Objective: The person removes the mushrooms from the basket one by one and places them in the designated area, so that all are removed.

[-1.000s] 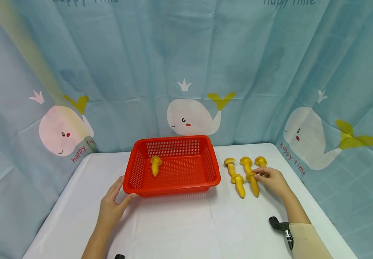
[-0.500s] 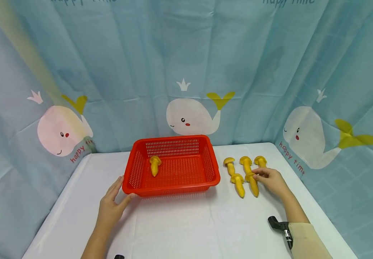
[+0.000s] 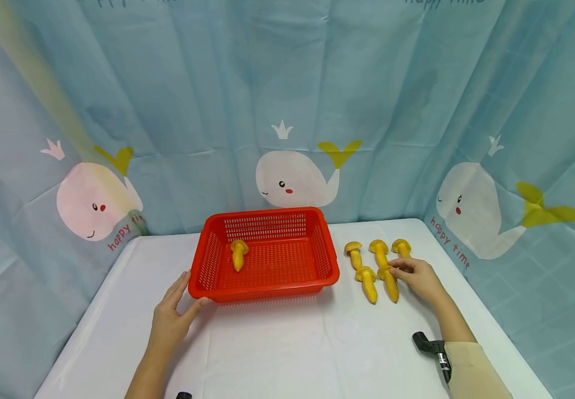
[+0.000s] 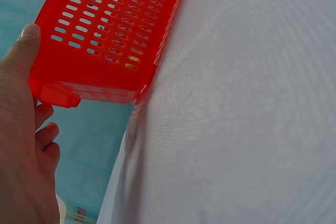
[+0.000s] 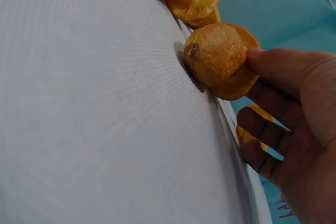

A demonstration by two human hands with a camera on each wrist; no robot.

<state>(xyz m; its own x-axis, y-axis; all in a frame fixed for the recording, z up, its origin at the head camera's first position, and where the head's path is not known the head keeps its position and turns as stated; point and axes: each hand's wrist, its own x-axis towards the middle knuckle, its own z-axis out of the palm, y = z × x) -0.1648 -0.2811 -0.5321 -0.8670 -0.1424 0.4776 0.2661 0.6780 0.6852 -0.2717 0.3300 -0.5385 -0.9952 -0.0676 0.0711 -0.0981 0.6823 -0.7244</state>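
Observation:
My left hand (image 3: 170, 321) holds the near left corner of a red plastic basket (image 3: 262, 292), thumb on the front side and fingers along the left side. In the left wrist view the thumb (image 4: 29, 45) touches the basket's rim, with the other fingers curled behind the corner. One yellow mushroom (image 3: 238, 256) lies inside the basket. On the right, my right hand (image 3: 421, 280) pinches a yellow mushroom (image 3: 391, 287) near its cap, low at the table. The right wrist view shows this mushroom (image 5: 218, 56) end-on between thumb and fingers.
Several more yellow mushrooms lie in columns right of the basket: one at the back left (image 3: 354, 255), one before it (image 3: 368, 285), one behind the held one (image 3: 379, 252), and one partly hidden (image 3: 402, 247). A white-covered table (image 3: 277, 354) meets a blue curtain (image 3: 287, 100).

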